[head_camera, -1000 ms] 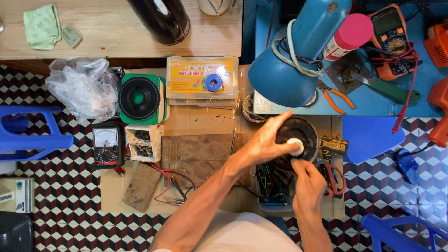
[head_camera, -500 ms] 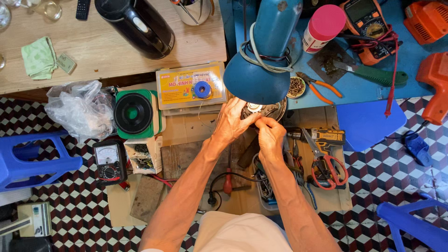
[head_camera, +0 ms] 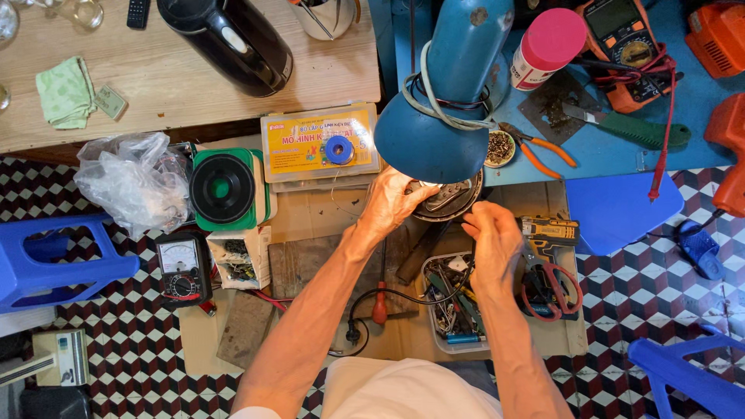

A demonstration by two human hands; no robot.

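Both hands have come up under the blue desk lamp (head_camera: 442, 101) since half a second ago. Left hand (head_camera: 396, 203), fingers curled around its edge, steadies the round dark speaker part (head_camera: 450, 198) in the light. Right hand (head_camera: 490, 240) hovers just below the lamp, fingers pinched narrow; what they hold, I cannot tell.
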